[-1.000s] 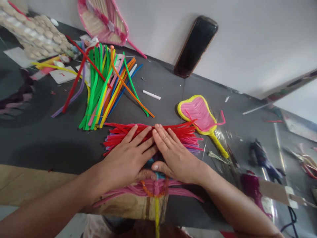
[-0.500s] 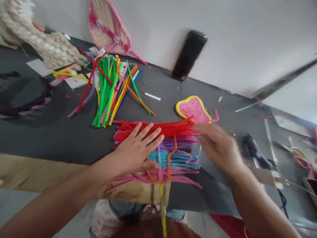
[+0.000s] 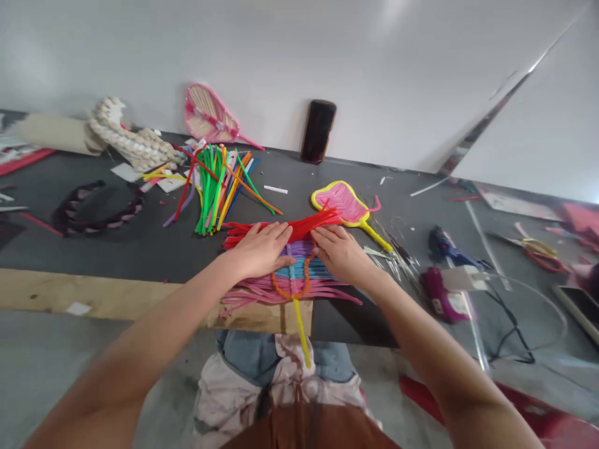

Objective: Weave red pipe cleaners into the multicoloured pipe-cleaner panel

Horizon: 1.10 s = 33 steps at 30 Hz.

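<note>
My left hand (image 3: 264, 249) lies flat on the left part of a layered row of pipe cleaners, its fingertips on the red pipe cleaners (image 3: 302, 226). From the other side my right hand (image 3: 341, 251) rests flat on the row, fingers stretched toward the left one. Between the hands show purple and blue pipe cleaners (image 3: 299, 268), with pink pipe cleaners (image 3: 327, 290) nearest me. An orange twisted strand (image 3: 306, 274) curves over the row. From its low point a yellow twisted stem (image 3: 302, 333) hangs past the table edge. My hands cover parts of the layers.
Behind the row lie a bundle of mixed pipe cleaners (image 3: 210, 187) and a pink fan with yellow edging (image 3: 341, 202). A phone (image 3: 318, 131) leans on the wall near a pink leaf-shaped fan (image 3: 210, 115). To the right are a magenta glue gun (image 3: 447, 296) and scissors (image 3: 533, 246).
My right hand has moved left from the row's right end and now lies flat on it. My left hand stays on the row, fingers closer together. The view has shifted and shows more around.
</note>
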{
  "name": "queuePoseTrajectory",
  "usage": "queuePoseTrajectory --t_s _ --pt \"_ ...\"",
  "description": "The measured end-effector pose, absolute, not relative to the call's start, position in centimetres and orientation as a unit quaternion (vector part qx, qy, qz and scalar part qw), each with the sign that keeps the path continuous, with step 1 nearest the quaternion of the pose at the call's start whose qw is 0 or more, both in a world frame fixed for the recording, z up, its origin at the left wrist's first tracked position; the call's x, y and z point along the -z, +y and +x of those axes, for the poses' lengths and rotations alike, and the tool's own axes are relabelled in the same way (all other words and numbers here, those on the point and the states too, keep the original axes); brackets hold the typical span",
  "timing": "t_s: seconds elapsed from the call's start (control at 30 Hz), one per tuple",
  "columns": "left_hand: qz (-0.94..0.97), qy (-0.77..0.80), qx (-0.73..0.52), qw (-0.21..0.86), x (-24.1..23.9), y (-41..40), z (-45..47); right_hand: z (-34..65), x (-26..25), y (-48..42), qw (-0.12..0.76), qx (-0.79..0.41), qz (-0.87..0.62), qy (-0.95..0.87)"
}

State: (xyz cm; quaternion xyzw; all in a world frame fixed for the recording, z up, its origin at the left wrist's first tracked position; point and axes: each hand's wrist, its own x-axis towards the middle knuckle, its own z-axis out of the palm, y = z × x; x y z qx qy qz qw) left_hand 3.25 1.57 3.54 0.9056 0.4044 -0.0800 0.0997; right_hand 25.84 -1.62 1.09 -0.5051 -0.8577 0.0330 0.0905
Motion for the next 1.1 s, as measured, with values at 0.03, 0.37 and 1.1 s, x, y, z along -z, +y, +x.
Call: queuePoseTrajectory --t_s 0.03,0.37,1.1 --pt "0.903 0.416 0.073 0.083 -3.9 1.6 3.9 26.0 -1.0 -1.5 0.087 -0.036 -0.501 -0.860" --pt "0.852 0.498 0.085 0.138 -2.1 2.7 7.4 26.1 -1.2 -0.6 0.039 -0.043 -0.467 -0.882" --pt "0.852 0.504 0.082 0.110 -1.1 2.3 7.6 28.0 -1.2 -0.8 -0.022 0.011 -0.600 -0.799"
